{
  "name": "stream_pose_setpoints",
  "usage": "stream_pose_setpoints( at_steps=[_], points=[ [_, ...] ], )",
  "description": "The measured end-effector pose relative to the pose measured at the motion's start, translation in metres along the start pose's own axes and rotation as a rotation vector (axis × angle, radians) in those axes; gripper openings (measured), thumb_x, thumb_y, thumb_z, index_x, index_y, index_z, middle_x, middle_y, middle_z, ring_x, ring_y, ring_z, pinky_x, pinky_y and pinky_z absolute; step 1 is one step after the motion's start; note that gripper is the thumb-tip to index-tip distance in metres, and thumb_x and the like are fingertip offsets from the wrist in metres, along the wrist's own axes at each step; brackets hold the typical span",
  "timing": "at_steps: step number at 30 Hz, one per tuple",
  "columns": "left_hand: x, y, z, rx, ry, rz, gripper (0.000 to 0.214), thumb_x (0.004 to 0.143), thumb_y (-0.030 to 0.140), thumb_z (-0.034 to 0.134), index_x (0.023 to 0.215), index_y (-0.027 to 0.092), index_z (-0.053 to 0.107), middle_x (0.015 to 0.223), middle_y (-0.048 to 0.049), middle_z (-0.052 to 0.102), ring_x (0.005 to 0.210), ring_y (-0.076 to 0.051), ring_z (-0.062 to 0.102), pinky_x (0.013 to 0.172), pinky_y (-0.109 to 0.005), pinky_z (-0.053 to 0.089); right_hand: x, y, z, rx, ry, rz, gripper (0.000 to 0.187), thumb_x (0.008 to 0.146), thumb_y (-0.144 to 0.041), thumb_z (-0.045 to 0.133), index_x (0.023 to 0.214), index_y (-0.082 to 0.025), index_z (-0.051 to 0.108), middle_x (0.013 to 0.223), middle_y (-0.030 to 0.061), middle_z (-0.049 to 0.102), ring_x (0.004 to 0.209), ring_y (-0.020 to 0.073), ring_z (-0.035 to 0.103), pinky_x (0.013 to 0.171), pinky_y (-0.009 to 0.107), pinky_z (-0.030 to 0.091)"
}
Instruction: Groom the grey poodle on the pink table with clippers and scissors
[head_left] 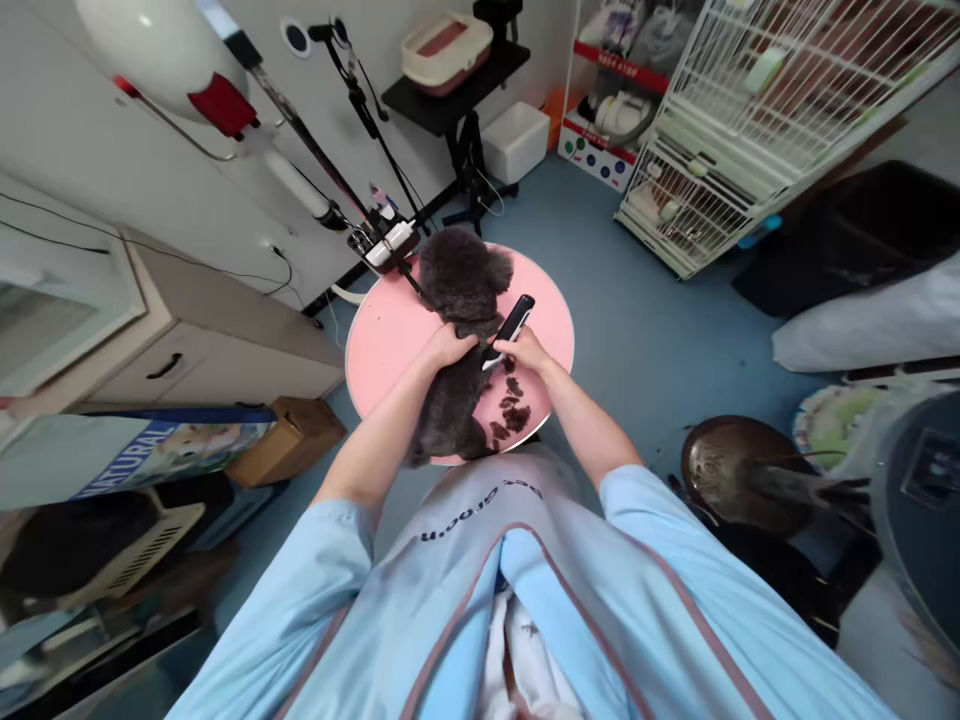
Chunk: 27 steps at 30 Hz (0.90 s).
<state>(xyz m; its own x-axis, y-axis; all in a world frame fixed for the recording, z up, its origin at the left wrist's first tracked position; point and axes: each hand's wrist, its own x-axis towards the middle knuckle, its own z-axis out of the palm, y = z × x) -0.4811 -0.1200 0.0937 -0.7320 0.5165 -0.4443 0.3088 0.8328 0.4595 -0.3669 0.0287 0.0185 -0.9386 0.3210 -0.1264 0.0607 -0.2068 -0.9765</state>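
Note:
A small dark grey curly-haired dog (459, 330) stands on a round pink table (382, 335), facing away from me. My left hand (448, 345) is closed on the dog's back, holding it. My right hand (523, 350) grips a black electric clipper (510, 327), its blade end against the dog's right side. Clumps of cut dark fur (512, 408) lie on the table by the dog's right flank.
A grooming arm with a clamp and power strip (390, 243) stands at the table's far edge. A white wire cage (757, 110) is at the back right. A cabinet (195, 340) and cardboard box (289, 440) sit left. A dark round stool (739, 475) is right.

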Motion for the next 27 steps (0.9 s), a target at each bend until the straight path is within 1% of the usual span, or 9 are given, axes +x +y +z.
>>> stream_pose_setpoints(
  at_steps=[2,5,6,12,14,18,20,23,27],
  points=[
    [-0.002,0.002,-0.001,-0.026,-0.004,0.024,0.061,0.077,0.042,0.065,0.128,0.009,0.060,0.122,-0.0140,0.066,0.114,-0.029,0.062,0.095,-0.032,0.050,0.000,0.006,-0.006,0.071,0.052,0.025,0.025,0.062,-0.033,0.070,0.078,-0.015,0.066,0.061,-0.0019,0.063,0.048,0.0078,0.046,0.044,0.020,0.036],
    [-0.003,0.010,-0.003,-0.038,0.003,0.064,0.067,0.076,0.044,0.068,0.133,0.013,0.057,0.125,-0.0117,0.066,0.118,-0.030,0.060,0.099,-0.033,0.048,0.011,0.010,-0.009,0.199,0.300,0.030,0.024,0.065,-0.038,0.068,0.073,-0.016,0.063,0.051,-0.0048,0.054,0.042,0.0063,0.039,0.040,0.020,0.030],
    [-0.003,0.013,-0.003,-0.027,0.013,0.060,0.067,0.076,0.045,0.068,0.133,0.013,0.057,0.125,-0.0116,0.065,0.119,-0.030,0.060,0.099,-0.033,0.048,0.013,0.011,-0.008,0.218,0.337,0.035,0.023,0.064,-0.038,0.069,0.072,-0.016,0.062,0.050,-0.0053,0.052,0.042,0.0064,0.038,0.040,0.020,0.030],
    [-0.002,0.017,-0.001,0.084,0.077,-0.051,0.064,0.080,0.046,0.062,0.134,0.012,0.056,0.129,-0.0152,0.063,0.121,-0.031,0.058,0.099,-0.034,0.048,-0.018,0.027,0.012,0.317,0.174,0.163,0.030,0.054,-0.033,0.076,0.075,-0.015,0.066,0.056,-0.0031,0.059,0.045,0.0073,0.043,0.041,0.021,0.033],
    [-0.001,0.014,0.000,0.092,0.066,-0.035,0.063,0.082,0.048,0.060,0.134,0.013,0.057,0.127,-0.0148,0.064,0.120,-0.031,0.060,0.098,-0.033,0.048,-0.022,0.033,0.012,0.392,0.219,0.198,0.031,0.056,-0.036,0.075,0.077,-0.016,0.066,0.053,-0.0041,0.057,0.042,0.0061,0.038,0.038,0.021,0.029],
    [0.001,0.011,0.001,0.108,0.090,0.029,0.063,0.084,0.055,0.055,0.133,0.015,0.058,0.124,-0.0146,0.066,0.118,-0.032,0.060,0.097,-0.035,0.048,-0.008,0.041,0.008,0.464,0.370,0.202,0.031,0.069,-0.045,0.061,0.083,-0.018,0.062,0.057,-0.0048,0.057,0.039,0.0043,0.032,0.036,0.019,0.022],
    [0.002,0.012,0.002,0.151,0.105,0.006,0.064,0.084,0.058,0.052,0.129,0.013,0.061,0.121,-0.0172,0.067,0.115,-0.035,0.062,0.095,-0.037,0.049,-0.011,0.045,0.014,0.483,0.370,0.220,0.029,0.066,-0.043,0.064,0.081,-0.018,0.062,0.057,-0.0047,0.058,0.039,0.0038,0.032,0.035,0.019,0.021],
    [0.001,0.012,0.000,0.191,0.110,-0.048,0.065,0.086,0.059,0.048,0.126,0.010,0.062,0.120,-0.0198,0.067,0.114,-0.035,0.062,0.095,-0.037,0.048,-0.036,0.051,0.034,0.513,0.301,0.272,0.029,0.059,-0.040,0.071,0.076,-0.017,0.063,0.051,-0.0053,0.056,0.037,0.0047,0.036,0.034,0.019,0.023],
    [-0.003,0.007,-0.007,0.138,0.000,-0.019,0.070,0.080,0.056,0.059,0.134,0.012,0.055,0.127,-0.0157,0.063,0.117,-0.029,0.060,0.096,-0.032,0.048,-0.057,0.058,0.046,0.579,0.302,0.305,0.034,0.055,-0.040,0.077,0.072,-0.019,0.056,0.050,-0.0070,0.053,0.038,0.0052,0.040,0.035,0.018,0.028]
  ],
)
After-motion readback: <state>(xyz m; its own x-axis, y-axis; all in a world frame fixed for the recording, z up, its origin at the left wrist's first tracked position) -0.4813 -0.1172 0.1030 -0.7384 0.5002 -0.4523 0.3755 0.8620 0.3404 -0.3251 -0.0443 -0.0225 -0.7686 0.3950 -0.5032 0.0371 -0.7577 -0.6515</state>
